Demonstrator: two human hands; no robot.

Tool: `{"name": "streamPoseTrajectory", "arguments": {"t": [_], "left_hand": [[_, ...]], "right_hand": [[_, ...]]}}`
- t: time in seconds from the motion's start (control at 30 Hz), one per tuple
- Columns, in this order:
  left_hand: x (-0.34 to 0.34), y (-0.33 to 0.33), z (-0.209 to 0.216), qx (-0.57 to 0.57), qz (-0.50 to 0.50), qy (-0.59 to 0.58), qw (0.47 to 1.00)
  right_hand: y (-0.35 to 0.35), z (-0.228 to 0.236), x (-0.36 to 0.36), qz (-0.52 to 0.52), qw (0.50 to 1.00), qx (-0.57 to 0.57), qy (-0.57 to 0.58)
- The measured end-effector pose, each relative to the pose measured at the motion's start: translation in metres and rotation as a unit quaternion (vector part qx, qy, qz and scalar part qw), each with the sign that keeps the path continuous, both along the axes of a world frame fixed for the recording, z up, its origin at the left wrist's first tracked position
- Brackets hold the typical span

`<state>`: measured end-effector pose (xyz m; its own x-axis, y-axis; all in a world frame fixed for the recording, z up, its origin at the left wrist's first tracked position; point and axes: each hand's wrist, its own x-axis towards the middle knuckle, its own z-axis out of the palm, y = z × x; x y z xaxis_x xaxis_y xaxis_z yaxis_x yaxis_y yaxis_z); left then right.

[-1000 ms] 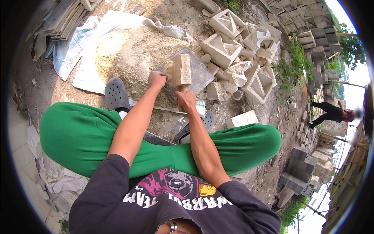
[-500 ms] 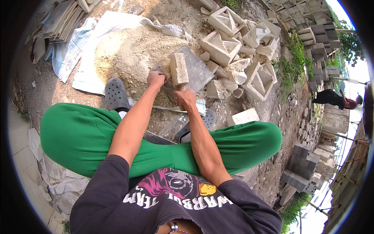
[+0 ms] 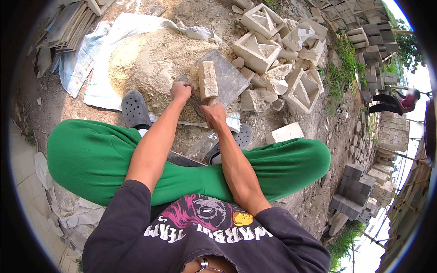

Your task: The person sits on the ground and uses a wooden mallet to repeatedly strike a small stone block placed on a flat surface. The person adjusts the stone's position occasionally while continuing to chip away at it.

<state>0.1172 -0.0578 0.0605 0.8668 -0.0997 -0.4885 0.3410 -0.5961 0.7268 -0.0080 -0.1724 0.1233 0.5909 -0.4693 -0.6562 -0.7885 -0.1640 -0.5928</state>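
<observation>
My right hand (image 3: 214,113) is wrapped round the short handle of a mallet with a pale, dusty, block-shaped head (image 3: 208,80). That head is over a flat grey slab (image 3: 229,75) lying on the rubble. Left of the mallet, my left hand (image 3: 182,90) is closed at the slab's near-left edge, knuckles up; whatever its fingers grip is hidden. A heap of crushed, sandy rubble (image 3: 150,63) spreads beyond and left of my left hand, on a white woven sheet (image 3: 98,93).
Broken, pale concrete blocks with openings (image 3: 257,52) lie piled right of the slab. A white block (image 3: 287,133) rests by my right knee. Flat boards (image 3: 73,27) are stacked far left. Grey blocks (image 3: 353,186) stand at right, and another person (image 3: 400,103) is in the distance.
Both hands and the mallet stay in nearly the same place, with only a slight shift. The distant person has changed posture.
</observation>
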Motion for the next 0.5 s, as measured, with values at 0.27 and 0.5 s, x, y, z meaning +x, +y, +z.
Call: {"name": "streamPoseTrajectory", "arguments": {"t": [0.27, 0.5], "left_hand": [[0.000, 0.005, -0.030, -0.076, 0.014, -0.018, 0.997], [-0.001, -0.006, -0.022, 0.006, 0.024, -0.011, 1.000]], "right_hand": [[0.002, 0.021, 0.018, -0.031, 0.972, -0.120, -0.198], [-0.004, -0.021, -0.003, 0.038, 0.994, -0.089, 0.052]]}}
